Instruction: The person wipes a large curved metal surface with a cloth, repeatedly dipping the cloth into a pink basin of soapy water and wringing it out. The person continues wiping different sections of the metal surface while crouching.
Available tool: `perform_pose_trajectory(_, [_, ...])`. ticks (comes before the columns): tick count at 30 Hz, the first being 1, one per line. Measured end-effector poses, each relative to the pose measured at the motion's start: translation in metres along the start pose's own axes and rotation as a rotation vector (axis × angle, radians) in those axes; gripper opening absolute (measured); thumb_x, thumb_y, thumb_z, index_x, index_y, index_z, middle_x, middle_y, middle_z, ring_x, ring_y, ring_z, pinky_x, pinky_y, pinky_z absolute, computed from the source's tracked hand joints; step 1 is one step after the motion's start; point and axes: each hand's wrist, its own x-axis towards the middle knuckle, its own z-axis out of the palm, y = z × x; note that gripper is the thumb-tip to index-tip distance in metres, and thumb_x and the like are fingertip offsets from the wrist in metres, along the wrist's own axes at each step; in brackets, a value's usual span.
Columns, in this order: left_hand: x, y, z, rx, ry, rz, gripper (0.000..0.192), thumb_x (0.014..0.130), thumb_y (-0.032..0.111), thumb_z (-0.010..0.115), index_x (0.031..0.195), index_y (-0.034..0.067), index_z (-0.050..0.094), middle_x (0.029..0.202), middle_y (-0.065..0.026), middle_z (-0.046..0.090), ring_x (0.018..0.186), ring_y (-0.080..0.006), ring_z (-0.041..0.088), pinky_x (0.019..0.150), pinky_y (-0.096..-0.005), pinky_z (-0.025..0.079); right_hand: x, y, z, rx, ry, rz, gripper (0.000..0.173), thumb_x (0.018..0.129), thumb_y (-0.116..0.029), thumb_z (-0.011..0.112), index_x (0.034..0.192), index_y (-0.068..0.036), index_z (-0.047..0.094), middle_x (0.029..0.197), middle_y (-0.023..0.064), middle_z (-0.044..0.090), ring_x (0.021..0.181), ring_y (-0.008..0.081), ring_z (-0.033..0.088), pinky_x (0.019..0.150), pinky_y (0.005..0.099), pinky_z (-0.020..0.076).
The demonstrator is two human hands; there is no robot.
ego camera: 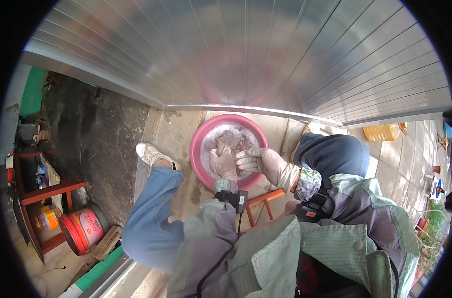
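Note:
A round pink plastic basin (pixel 196 149) of foamy water stands on the paving before me. A wet greyish-brown cloth (pixel 229 139) lies partly in the suds. My left hand (pixel 223 164), in a pale thin glove, is down in the basin with its fingers closed on the cloth. My right hand (pixel 268 164), gloved the same way, reaches over the basin's right side. Its fingers point left, slightly bent, with no object visible in them. Foam hides part of the cloth.
A ribbed metal panel (pixel 248 74) rises right behind the basin. An orange-red stool frame (pixel 265 201) is beneath me. At left are a red-lidded bucket (pixel 86 227) and a red wooden frame (pixel 53 192). A yellow plastic jug (pixel 384 132) lies at right.

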Motion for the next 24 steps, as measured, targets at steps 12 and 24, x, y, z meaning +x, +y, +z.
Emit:
perform_pose_trajectory(12, [0.023, -0.031, 0.002, 0.31, -0.103, -0.042, 0.02, 0.081, 0.02, 0.067, 0.084, 0.001, 0.062, 0.077, -0.0133, 0.063, 0.068, -0.0241, 0.059, 0.066, -0.0364, 0.047, -0.01, -0.001, 0.003, 0.036, -0.03, -0.027, 0.03, 0.096, -0.018, 0.046, 0.108, 0.003, 0.064, 0.096, 0.0125, 0.068, 0.091, 0.0203, 0.064, 0.09, 0.0313, 0.049])
perform_pose_trajectory(24, [0.035, -0.103, -0.018, 0.833, -0.502, -0.093, 0.025, 0.08, 0.025, 0.066, 0.088, 0.002, 0.064, 0.082, -0.0173, 0.066, 0.078, -0.031, 0.062, 0.07, -0.04, 0.048, -0.007, -0.002, 0.002, 0.013, -0.028, 0.025, 0.033, 0.096, -0.017, 0.044, 0.111, 0.005, 0.062, 0.101, 0.0131, 0.068, 0.092, 0.0206, 0.063, 0.092, 0.0326, 0.0473])
